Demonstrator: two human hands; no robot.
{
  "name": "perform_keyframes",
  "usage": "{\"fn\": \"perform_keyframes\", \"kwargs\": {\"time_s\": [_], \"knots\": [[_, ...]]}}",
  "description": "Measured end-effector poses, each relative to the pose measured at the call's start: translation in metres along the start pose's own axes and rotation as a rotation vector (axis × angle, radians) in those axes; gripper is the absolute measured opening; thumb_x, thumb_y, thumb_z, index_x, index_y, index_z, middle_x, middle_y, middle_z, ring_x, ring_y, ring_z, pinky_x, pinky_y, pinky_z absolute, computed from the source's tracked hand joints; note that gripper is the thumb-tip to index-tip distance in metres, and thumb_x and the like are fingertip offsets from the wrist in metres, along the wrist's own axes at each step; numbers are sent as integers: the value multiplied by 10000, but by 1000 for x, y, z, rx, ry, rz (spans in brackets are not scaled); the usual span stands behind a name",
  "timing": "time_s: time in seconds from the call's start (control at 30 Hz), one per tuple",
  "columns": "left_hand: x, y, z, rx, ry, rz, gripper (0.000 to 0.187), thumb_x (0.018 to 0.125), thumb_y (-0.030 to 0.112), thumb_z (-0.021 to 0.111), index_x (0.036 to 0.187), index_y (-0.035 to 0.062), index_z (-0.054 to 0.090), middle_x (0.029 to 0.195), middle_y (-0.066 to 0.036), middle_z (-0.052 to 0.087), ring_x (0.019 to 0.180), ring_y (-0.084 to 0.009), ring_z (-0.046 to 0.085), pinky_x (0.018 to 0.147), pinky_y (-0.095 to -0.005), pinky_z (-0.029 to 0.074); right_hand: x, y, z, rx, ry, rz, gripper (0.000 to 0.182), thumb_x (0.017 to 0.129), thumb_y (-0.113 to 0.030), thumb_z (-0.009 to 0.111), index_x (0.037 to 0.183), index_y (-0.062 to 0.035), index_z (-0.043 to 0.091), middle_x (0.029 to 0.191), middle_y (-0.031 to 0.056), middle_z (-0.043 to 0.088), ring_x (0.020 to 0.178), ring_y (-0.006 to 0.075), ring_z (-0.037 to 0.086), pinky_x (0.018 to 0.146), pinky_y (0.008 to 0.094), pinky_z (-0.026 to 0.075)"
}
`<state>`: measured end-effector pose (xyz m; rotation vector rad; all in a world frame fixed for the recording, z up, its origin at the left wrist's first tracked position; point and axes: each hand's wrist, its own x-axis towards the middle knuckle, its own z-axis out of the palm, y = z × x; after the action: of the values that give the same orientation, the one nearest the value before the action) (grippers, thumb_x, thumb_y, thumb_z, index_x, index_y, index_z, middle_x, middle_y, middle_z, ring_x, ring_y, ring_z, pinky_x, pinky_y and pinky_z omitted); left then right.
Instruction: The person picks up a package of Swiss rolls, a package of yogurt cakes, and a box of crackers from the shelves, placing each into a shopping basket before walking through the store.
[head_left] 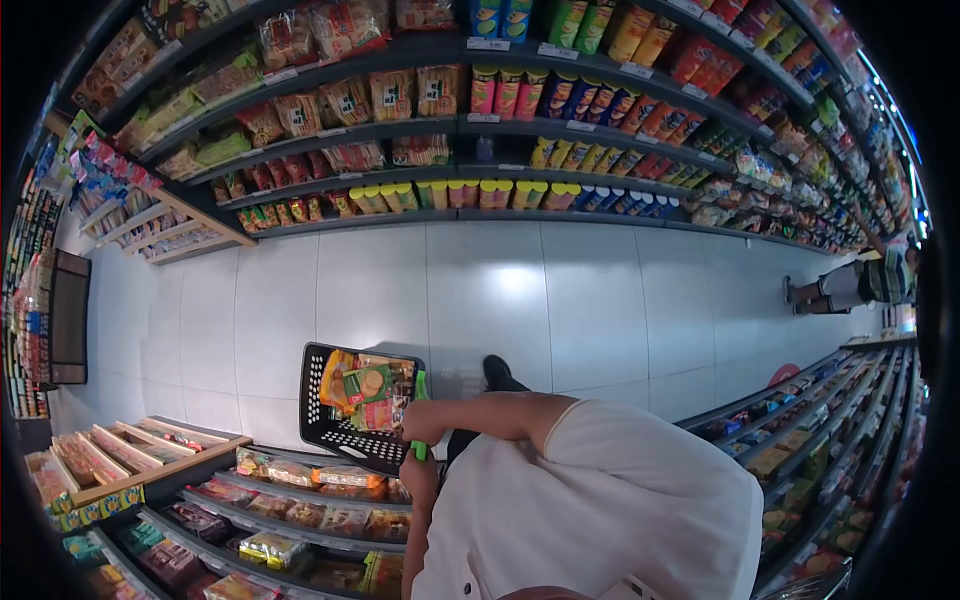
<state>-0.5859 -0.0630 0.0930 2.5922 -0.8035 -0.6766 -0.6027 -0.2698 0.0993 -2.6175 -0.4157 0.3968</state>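
A black perforated shopping basket (313,398) with a bright green handle (419,386) is at my front, to the left in the head view. My right hand (425,421) is closed around the handle. Just below it in the picture, my left hand (419,476) also grips the green handle, its fingers partly hidden. Inside the basket lie several packaged snacks: a yellow-orange bag (338,378), a green packet with a round biscuit picture (370,383) and a pink packet (380,414).
Long shelves of snack bags and canisters (510,92) run along the top. More stocked shelves (310,515) stand at lower left and right. A wooden display stand (140,455) juts out at left. Another person (850,284) stands far right on the pale tiled floor (480,290).
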Motion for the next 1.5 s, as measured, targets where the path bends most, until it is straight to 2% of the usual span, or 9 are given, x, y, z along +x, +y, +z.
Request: {"fn": "perform_keyframes", "kwargs": {"time_s": [0.27, 0.43, 0.57, 0.67, 0.77, 0.87, 1.07, 1.17, 1.5], "knots": [[0, 6, 14, -22, -40, 37, 407, 930, 384, 786, 963, -15, 715, 867, -293, 739, 901, -531, 724, 757, -583, 564, -29, 10, 24, 15, 135, 65, 257, 714, -290, 854, 910, -128, 813, 896, 116, 777, 946, 364, 775, 825, 523, 618], [-6, 38, 16, -14, -35, 38, 447, 889, 421, 822, 981, -2, 712, 912, -270, 759, 904, -512, 736, 777, -577, 572, -126, 41, 41, 172, 703, 102, 548, 774, -318, 840, 1275, -133, 719, 1121, 140, 749, 1186, 386, 701, 1002, 522, 579], [3, 64, 24, -36, 3, 43, 469, 907, 446, 808, 968, -12, 727, 875, -272, 749, 883, -503, 736, 761, -554, 569, -219, 110, 68, 352, 123, 720, 542, 873, -341, 774, 1343, -96, 661, 1165, 178, 758, 1129, 416, 731, 944, 552, 600], [6, 62, 30, 88, 6, 3, 496, 953, 465, 771, 893, -28, 769, 821, -286, 730, 851, -489, 740, 712, -554, 539, -322, 167, 99, 424, -62, 994, 363, 834, -341, 784, 1066, -65, 825, 1145, 190, 799, 1096, 376, 759, 940, 530, 615], [8, 56, 34, 80, 46, 64, 482, 965, 456, 764, 902, -21, 774, 812, -274, 736, 819, -494, 738, 687, -553, 538, -390, 203, 83, 442, 46, 1180, 328, 841, -265, 775, 1098, -70, 834, 1212, 172, 798, 1136, 348, 763, 952, 513, 623], [5, 69, 31, 118, 41, 59, 458, 969, 442, 767, 908, -11, 784, 823, -262, 747, 820, -478, 747, 698, -552, 543, -423, 246, 45, 384, 280, 1184, 696, 929, -427, 778, 1464, -27, 583, 1270, 229, 746, 1219, 422, 702, 1019, 550, 579], [0, 80, 26, 97, 49, 81, 405, 957, 390, 772, 928, -13, 789, 811, -256, 747, 807, -462, 748, 700, -535, 543, -425, 314, -53, 276, 775, 1167, 837, 926, -338, 787, 1591, 12, 419, 1269, 272, 740, 1207, 450, 698, 1012, 539, 570], [-3, 83, 28, 28, 37, 71, 375, 952, 360, 772, 941, -15, 792, 818, -253, 750, 803, -461, 746, 708, -524, 541, -434, 293, -130, 309, 639, 1239, 925, 924, -328, 791, 1642, 16, 321, 1284, 273, 736, 1214, 434, 699, 1008, 537, 572], [18, 42, 54, 46, -63, 198, 481, 945, 441, 780, 931, -39, 752, 802, -264, 746, 754, -469, 740, 696, -567, 546, -420, 280, -70, 303, 768, 1220, 716, 857, -239, 767, 1495, -14, 529, 1156, 276, 761, 1058, 466, 740, 917, 562, 592]]}}
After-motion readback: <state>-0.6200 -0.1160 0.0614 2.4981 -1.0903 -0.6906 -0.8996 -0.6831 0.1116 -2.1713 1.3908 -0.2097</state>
